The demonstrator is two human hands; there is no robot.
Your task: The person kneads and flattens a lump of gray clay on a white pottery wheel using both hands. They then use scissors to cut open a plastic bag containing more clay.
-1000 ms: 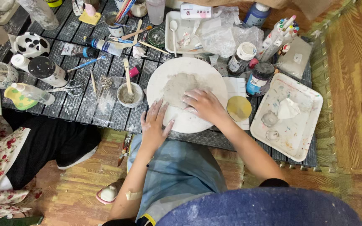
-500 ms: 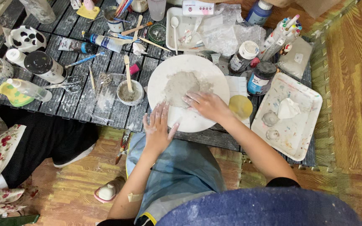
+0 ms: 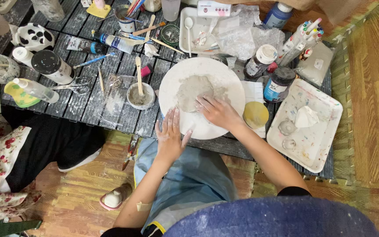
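Grey clay point(image 3: 192, 90) — both hands (flat) pressing.

I see wet grey clay point(image 3: 194, 90), matt and lumpy, on a smooth white round board point(image 3: 216, 70). My right hand point(image 3: 218, 112) lies on it. The table point(image 3: 88, 105) is dark slatted wood, dusty with dried smears. The tray point(image 3: 325, 131) looks like stained white plastic. The floor point(image 3: 373, 87) is glossy wood.
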